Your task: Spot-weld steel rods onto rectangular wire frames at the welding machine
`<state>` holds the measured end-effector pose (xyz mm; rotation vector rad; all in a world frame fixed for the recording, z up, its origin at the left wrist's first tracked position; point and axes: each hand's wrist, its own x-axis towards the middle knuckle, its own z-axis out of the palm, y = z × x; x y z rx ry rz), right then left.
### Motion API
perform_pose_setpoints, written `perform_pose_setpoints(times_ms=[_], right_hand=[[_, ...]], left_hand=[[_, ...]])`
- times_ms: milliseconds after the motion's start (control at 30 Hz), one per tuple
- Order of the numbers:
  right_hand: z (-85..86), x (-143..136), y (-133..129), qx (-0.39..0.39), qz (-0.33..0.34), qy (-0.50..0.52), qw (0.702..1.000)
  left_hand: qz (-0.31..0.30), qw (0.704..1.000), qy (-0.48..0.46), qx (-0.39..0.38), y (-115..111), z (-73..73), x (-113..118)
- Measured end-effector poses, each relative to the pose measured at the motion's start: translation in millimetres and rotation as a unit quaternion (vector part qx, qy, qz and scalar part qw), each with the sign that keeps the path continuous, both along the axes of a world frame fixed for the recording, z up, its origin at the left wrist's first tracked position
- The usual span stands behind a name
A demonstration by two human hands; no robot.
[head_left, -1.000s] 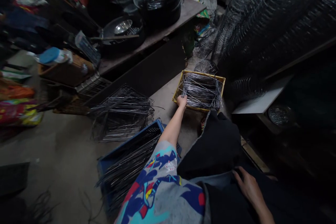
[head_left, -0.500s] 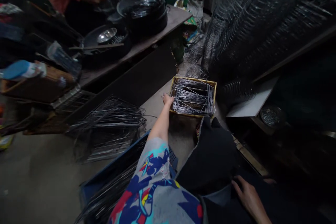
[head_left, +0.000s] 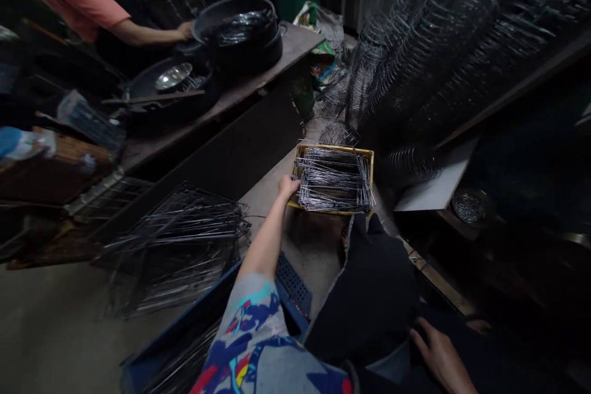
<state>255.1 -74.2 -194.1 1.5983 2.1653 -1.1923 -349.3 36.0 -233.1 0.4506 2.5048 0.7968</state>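
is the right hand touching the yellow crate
Apart. The head view shows the right hand down by the dark cloth, much of which lies between it and the yellow crate.

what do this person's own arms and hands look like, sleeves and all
The left hand and right hand are both ungloved. The left sleeve is short, grey, with a bold navy, turquoise, red and yellow print. The right sleeve is out of view.
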Motion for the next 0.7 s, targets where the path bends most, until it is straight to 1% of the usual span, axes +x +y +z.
perform_pose_setpoints(times_ms=[100, 200, 300, 367, 500, 700], right_hand=[[-5.1, 1.2, 0.7, 0.004, 0.007, -0.021, 1.0], [-6.8, 0.4, 1.7, 0.008, 0.017, -0.031, 0.999], [-2.7, -2.0, 1.3, 0.007, 0.014, -0.029, 0.999], [2.0, -3.9, 0.5, 0.005, 0.009, -0.026, 1.0], [11.3, -7.7, -0.2, -0.005, -0.002, -0.019, 1.0], [20.5, -11.3, 0.3, 0.003, -0.02, -0.016, 1.0]], left_hand=[[-0.05, 0.998, -0.002, -0.034, -15.1, -7.9, 23.9], [-0.055, 0.997, 0.025, -0.048, -22.9, -12.9, 43.4], [-0.053, 0.995, 0.062, -0.06, -23.5, -10.7, 55.7], [-0.065, 0.992, 0.08, -0.073, -23.4, -6.9, 62.1], [-0.113, 0.984, 0.111, -0.085, -23.3, -0.1, 69.0], [-0.159, 0.974, 0.141, -0.079, -23.7, 7.2, 63.5]])
